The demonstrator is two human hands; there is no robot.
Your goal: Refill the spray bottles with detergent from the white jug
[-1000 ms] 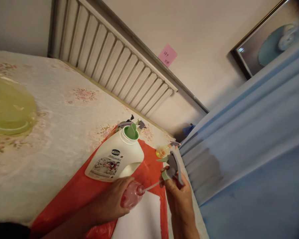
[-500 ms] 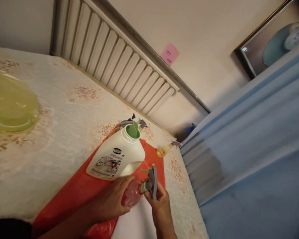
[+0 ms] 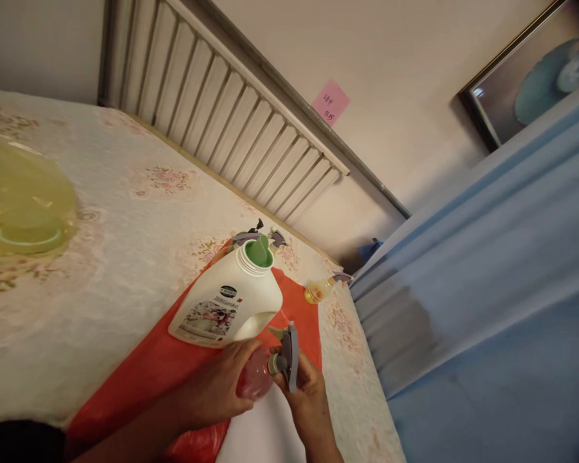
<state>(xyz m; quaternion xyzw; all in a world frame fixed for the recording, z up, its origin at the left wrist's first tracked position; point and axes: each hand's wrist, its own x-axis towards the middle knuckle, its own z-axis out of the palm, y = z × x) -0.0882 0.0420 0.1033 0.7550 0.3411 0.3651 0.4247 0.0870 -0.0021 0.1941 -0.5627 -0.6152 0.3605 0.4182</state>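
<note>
Pink spray bottle (image 3: 255,379), small, translucent, contents not discernible: lying tilted over red plastic sheet (image 3: 149,379) on the bed (image 3: 116,257), gripped around the body by left hand (image 3: 217,389), fingers clamped, steadying it. Grey trigger head (image 3: 285,355): sitting at the bottle's neck, pinched by right hand (image 3: 309,399), fingers closed around it, seemingly for twisting. White detergent jug (image 3: 226,305): standing uncapped just behind, green spout exposed, fill level hidden. Yellowish spray bottle (image 3: 318,290): lying near the bed's edge, holding amber liquid. White paper (image 3: 265,431): lying beneath the hands.
</note>
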